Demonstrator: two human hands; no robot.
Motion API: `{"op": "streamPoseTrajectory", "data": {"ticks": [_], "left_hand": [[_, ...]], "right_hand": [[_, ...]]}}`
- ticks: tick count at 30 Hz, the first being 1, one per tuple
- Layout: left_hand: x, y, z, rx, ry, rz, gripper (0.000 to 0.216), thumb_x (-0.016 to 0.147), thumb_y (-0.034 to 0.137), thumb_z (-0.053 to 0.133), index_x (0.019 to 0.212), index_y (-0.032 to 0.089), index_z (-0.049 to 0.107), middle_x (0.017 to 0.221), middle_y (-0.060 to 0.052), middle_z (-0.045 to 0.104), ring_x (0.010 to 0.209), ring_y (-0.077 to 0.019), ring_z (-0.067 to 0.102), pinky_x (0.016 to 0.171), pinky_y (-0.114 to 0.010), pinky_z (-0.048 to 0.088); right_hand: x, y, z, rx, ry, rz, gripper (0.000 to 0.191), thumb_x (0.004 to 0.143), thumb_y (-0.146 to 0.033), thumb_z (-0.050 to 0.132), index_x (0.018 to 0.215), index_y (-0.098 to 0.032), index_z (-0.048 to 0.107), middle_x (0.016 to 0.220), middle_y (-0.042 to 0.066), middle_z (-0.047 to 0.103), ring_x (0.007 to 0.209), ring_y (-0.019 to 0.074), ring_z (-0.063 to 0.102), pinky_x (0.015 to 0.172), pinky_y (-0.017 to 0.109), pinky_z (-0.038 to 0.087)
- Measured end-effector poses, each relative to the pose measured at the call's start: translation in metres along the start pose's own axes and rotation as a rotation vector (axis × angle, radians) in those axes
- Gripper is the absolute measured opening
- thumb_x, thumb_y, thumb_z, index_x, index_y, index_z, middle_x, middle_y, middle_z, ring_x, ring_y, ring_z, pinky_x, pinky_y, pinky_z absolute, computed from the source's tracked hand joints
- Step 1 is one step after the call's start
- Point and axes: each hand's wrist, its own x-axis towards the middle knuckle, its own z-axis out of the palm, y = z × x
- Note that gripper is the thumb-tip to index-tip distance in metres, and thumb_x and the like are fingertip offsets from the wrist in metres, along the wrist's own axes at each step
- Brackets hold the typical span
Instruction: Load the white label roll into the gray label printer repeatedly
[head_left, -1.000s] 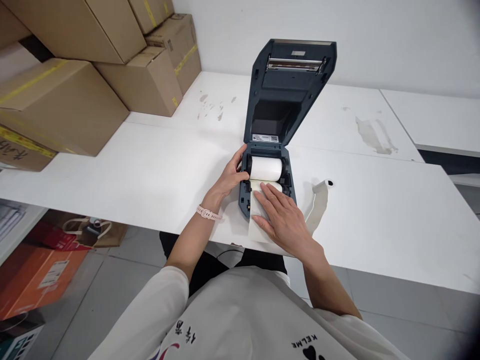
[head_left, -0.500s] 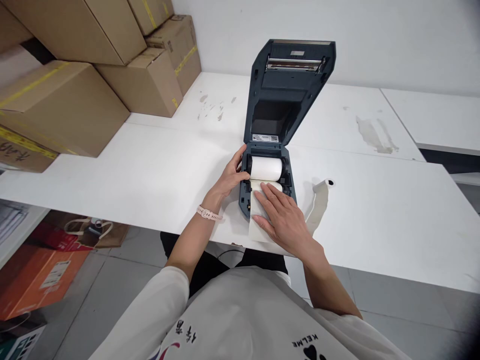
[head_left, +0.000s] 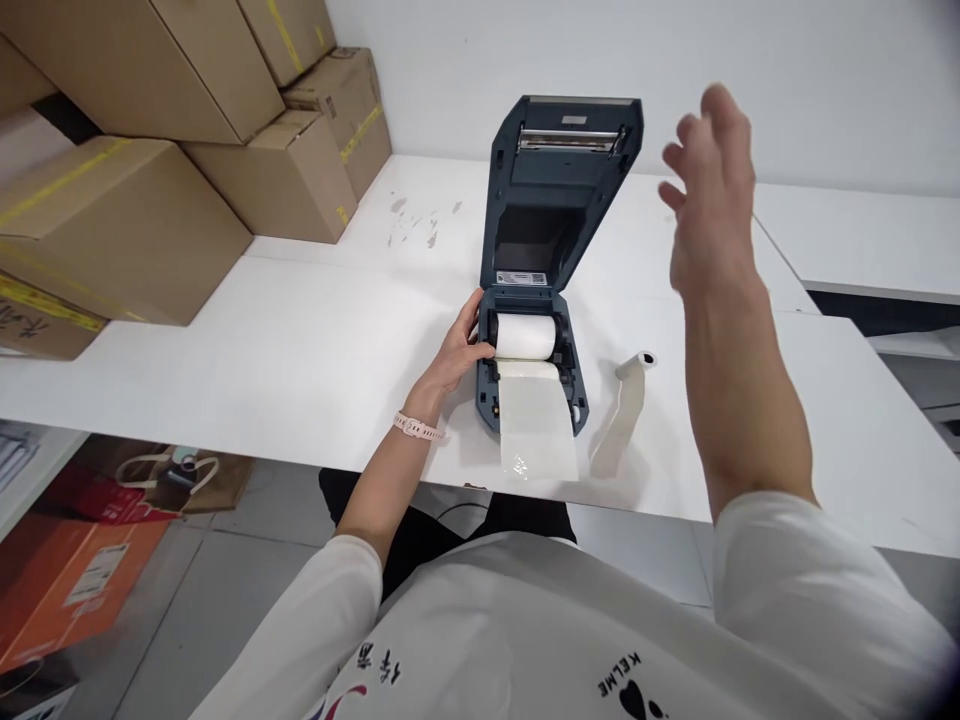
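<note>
Inside the dark plastic printer (head_left: 525,297), lid (head_left: 544,185) up on the white table (head_left: 337,350), sits a smooth cylindrical roll (head_left: 525,337), glossy strip (head_left: 535,425) draped out front; left hand (head_left: 456,350) grips the printer's side, right hand (head_left: 711,195) hovers above the table, fingers (head_left: 731,130) loosely open.

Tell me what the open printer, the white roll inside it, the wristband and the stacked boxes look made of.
Printer: probably hard plastic, matte dark blue-grey, with moulded slots and angled corners.
Roll: likely paper, smooth and white, wound into an even cylinder.
Wristband: perhaps silicone or soft plastic, pale pink, with what look like small holes.
Boxes: cardboard, matte brown, with straight folded edges.
</note>
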Motion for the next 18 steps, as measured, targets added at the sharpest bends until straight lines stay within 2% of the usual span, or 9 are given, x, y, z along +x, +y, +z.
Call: {"op": "streamPoseTrajectory", "data": {"ticks": [2,3,5,7,10,13,16,18], "left_hand": [[0.0,-0.002,-0.002,0.006,-0.001,0.004,0.111,0.067,0.024,0.069,0.166,0.033,0.019,0.178,0.0,0.017,0.165,-0.0279,0.013,0.134,-0.045,0.018],[0.001,-0.003,-0.003,0.013,-0.001,0.002,0.111,0.068,0.026,0.071,0.166,0.034,0.018,0.178,0.0,0.016,0.166,-0.0282,0.012,0.134,-0.045,0.018],[0.002,-0.006,-0.005,0.023,0.0,-0.007,0.109,0.072,0.031,0.073,0.166,0.035,0.018,0.178,0.001,0.015,0.166,-0.0291,0.012,0.134,-0.045,0.02],[0.003,-0.007,-0.006,0.009,0.013,-0.028,0.105,0.077,0.039,0.071,0.167,0.035,0.017,0.179,0.001,0.015,0.166,-0.03,0.012,0.134,-0.046,0.021],[0.005,-0.005,-0.005,-0.046,0.053,-0.082,0.095,0.085,0.051,0.062,0.167,0.033,0.018,0.178,0.0,0.016,0.165,-0.0317,0.014,0.132,-0.05,0.021],[0.004,0.001,-0.003,-0.118,0.096,-0.128,0.088,0.09,0.063,0.052,0.166,0.032,0.021,0.176,-0.002,0.025,0.164,-0.0322,0.019,0.13,-0.053,0.021],[0.001,0.01,-0.002,-0.184,0.152,-0.135,0.084,0.092,0.067,0.043,0.165,0.032,0.023,0.175,-0.003,0.029,0.163,-0.03,0.024,0.129,-0.051,0.024],[-0.006,0.017,-0.001,-0.182,0.189,-0.102,0.082,0.092,0.069,0.043,0.165,0.036,0.024,0.176,0.001,0.026,0.164,-0.0283,0.022,0.13,-0.049,0.023]], "right_hand": [[0.044,0.001,0.008,0.105,-0.046,0.07,0.073,0.106,-0.065,0.012,0.168,-0.028,0.018,0.172,0.005,0.032,0.159,0.0308,0.032,0.119,0.051,0.043],[0.059,0.001,0.013,0.142,-0.072,0.085,0.075,0.105,-0.066,0.009,0.167,-0.028,0.024,0.166,0.006,0.042,0.156,0.0347,0.036,0.113,0.053,0.047],[0.076,-0.001,0.022,0.206,-0.122,0.082,0.078,0.104,-0.068,0.007,0.16,-0.028,0.044,0.148,0.007,0.062,0.149,0.0408,0.045,0.101,0.056,0.052],[0.075,-0.005,0.027,0.271,-0.157,0.077,0.079,0.105,-0.067,0.007,0.147,-0.027,0.06,0.132,0.005,0.071,0.142,0.0407,0.054,0.099,0.054,0.054],[0.055,-0.015,0.026,0.405,-0.147,0.091,0.079,0.104,-0.073,0.013,0.134,-0.024,0.068,0.132,0.002,0.073,0.136,0.0304,0.061,0.111,0.044,0.051],[0.021,-0.023,0.023,0.443,-0.107,0.068,0.087,0.097,-0.084,0.013,0.128,-0.022,0.066,0.135,0.005,0.071,0.13,0.0248,0.064,0.113,0.041,0.053],[-0.026,-0.025,0.022,0.465,-0.097,0.02,0.079,0.105,-0.071,0.013,0.124,-0.015,0.064,0.136,0.011,0.069,0.128,0.023,0.065,0.112,0.041,0.051],[-0.065,-0.02,0.022,0.44,-0.137,0.0,0.064,0.108,-0.064,0.023,0.12,-0.017,0.065,0.145,0.011,0.064,0.136,0.0248,0.061,0.115,0.045,0.049]]}}
